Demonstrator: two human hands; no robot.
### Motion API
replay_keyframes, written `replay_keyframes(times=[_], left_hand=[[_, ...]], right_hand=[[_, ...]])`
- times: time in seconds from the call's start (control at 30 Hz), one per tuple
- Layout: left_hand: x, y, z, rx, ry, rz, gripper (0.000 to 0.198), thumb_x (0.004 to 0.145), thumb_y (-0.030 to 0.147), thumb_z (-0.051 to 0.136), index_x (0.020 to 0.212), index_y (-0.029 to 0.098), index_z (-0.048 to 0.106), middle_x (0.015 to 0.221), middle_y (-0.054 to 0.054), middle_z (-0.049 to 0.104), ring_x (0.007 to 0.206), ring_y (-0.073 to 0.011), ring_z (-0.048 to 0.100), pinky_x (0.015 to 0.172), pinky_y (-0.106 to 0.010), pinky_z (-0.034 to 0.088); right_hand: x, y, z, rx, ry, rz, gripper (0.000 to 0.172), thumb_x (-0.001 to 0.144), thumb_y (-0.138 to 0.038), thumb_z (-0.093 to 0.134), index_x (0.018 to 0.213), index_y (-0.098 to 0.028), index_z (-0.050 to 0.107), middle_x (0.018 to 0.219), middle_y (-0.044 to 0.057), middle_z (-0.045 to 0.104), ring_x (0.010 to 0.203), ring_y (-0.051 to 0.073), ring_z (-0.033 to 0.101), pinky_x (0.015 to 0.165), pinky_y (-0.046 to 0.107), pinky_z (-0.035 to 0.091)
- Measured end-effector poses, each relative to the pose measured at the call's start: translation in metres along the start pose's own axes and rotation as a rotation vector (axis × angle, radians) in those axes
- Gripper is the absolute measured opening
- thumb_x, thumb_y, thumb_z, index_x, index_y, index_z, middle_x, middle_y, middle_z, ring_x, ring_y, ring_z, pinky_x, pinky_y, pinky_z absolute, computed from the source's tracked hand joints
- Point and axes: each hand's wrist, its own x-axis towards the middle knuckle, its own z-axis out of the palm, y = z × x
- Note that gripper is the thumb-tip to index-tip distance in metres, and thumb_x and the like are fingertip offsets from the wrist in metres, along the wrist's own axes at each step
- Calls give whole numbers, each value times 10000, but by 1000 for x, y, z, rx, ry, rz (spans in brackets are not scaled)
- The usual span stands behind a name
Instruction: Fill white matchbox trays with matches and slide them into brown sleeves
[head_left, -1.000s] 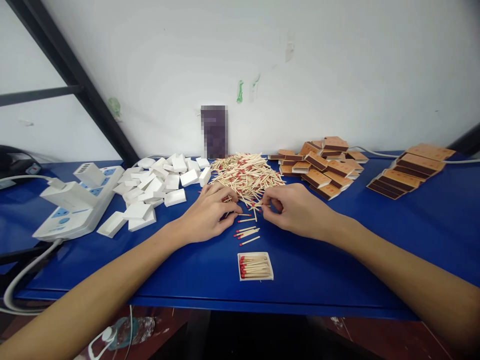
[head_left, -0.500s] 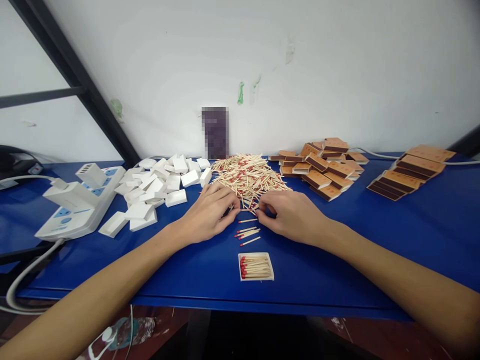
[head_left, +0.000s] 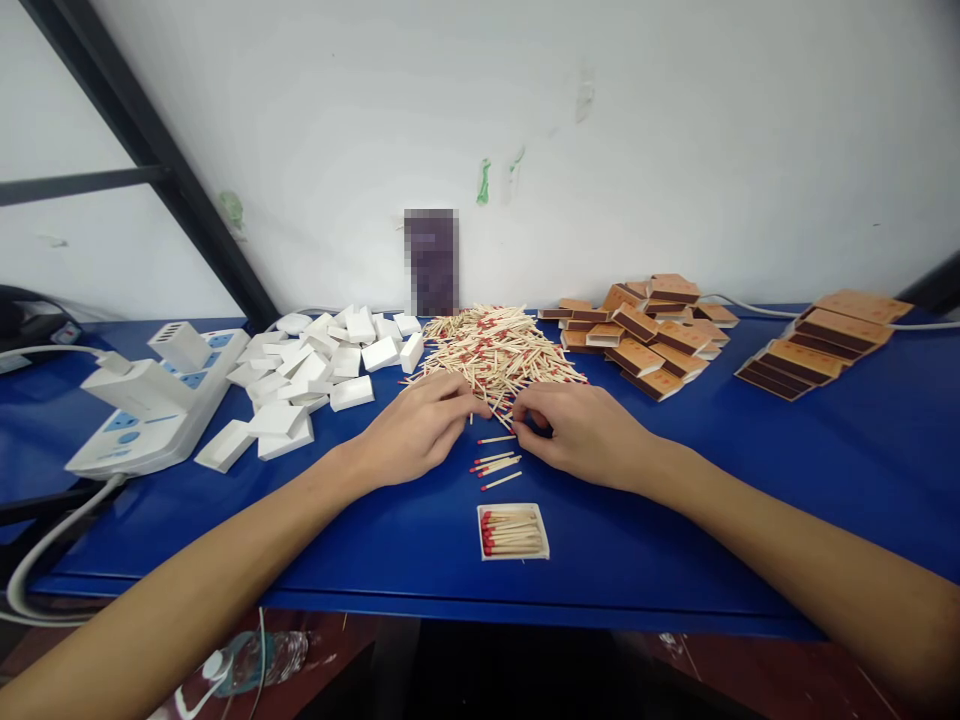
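Since half a second ago, the left hand (head_left: pixel 416 430) has changed its pose, its index finger now reaching forward past the thumb, while the right hand (head_left: pixel 589 435) has barely moved. The left thumb and index finger stand apart at their tips; the right ones curl close together, and whether either pair grips a match I cannot tell. Both hands are at the near edge of one uncounted heap of matches (head_left: pixel 495 350). Between them and one filled tray (head_left: pixel 544 547), at least five loose matches (head_left: pixel 501 482) lie singly or bunched. Left are many overlapping white trays (head_left: pixel 300 380) and one power strip (head_left: pixel 135 440); right, two groups of matchbox sleeves (head_left: pixel 667 335). Open blue worktop (head_left: pixel 630 550) flanks the filled tray, near the front edge.
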Motion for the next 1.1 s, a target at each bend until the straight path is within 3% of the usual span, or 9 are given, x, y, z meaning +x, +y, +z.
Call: replay_keyframes(times=[0.17,0.4,0.67,1.1], left_hand=[[1,0,2,-28,11,19,325,936,65,399,1153,140,629,1019,-85,626,950,-194,575,836,-346,493],[1,-3,5,-16,83,22,233,964,116,461,1094,145,653,1015,-72,661,949,-179,610,855,-338,519],[0,-4,5,89,-31,-35,207,968,238,510,1069,185,682,1101,-80,578,1031,-216,547,906,-396,457],[5,-1,3,77,-108,-123,182,972,271,514,966,208,685,1070,-61,555,1030,-231,492,921,-405,400]], right_hand=[[1,3,-1,16,25,-5,90,858,-234,527,805,-201,592,743,0,618,645,136,525,580,271,295],[-1,-6,-5,84,0,-132,87,868,-176,528,822,-193,600,722,-13,600,643,123,509,607,258,319],[0,-7,-4,63,-17,-147,129,915,-203,507,891,-195,633,824,2,661,743,147,576,637,271,338],[6,-9,-3,90,-25,46,204,923,-308,530,772,-192,601,717,-8,611,624,124,495,575,266,295]])
